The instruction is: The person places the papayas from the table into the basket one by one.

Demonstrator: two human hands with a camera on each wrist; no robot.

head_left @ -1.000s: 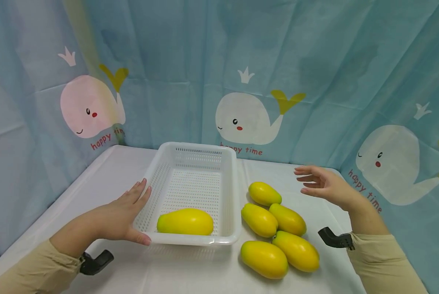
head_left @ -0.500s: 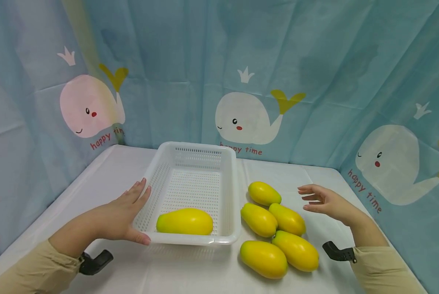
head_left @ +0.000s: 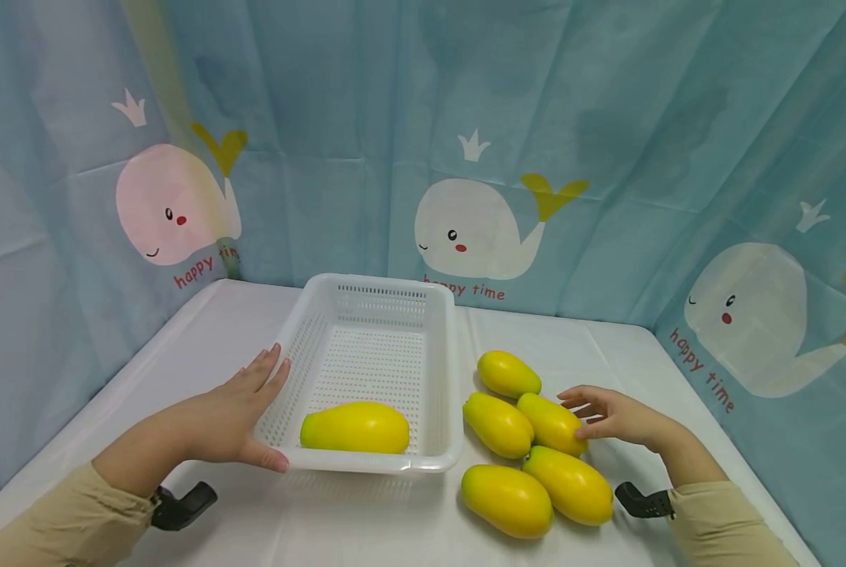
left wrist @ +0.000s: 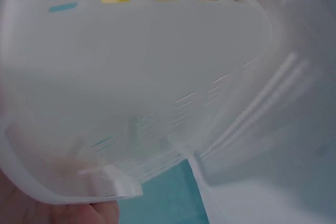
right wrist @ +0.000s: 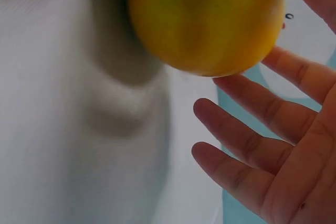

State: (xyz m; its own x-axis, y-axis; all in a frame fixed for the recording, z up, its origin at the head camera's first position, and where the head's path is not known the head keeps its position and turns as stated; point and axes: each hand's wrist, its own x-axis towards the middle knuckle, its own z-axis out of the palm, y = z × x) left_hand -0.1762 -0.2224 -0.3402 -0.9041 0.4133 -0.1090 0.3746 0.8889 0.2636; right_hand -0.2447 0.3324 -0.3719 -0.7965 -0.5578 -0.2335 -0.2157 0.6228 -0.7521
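A white plastic basket (head_left: 453, 378) with slotted sides stands on the table. One yellow papaya (head_left: 355, 428) with a greenish end lies in its near part. My left hand (head_left: 235, 417) rests against the basket's left rim, fingers extended; the left wrist view shows the basket wall (left wrist: 131, 51) close up. My right hand (head_left: 617, 417) is at the right side of a papaya (head_left: 551, 424) in the group beside the basket. In the right wrist view its fingers (right wrist: 241, 140) are spread beside that papaya (right wrist: 205, 19), not closed round it.
Around that papaya lie others: one at the back (head_left: 508, 373), one to the left (head_left: 499, 425), and two in front, the nearer (head_left: 506, 501) and the right one (head_left: 570, 486). A blue whale-print curtain (head_left: 366, 157) encloses the white table (head_left: 366, 520).
My right hand has moved down and then left, from above the table's right side to the papaya at the right of the group. My left hand and the basket stay put.
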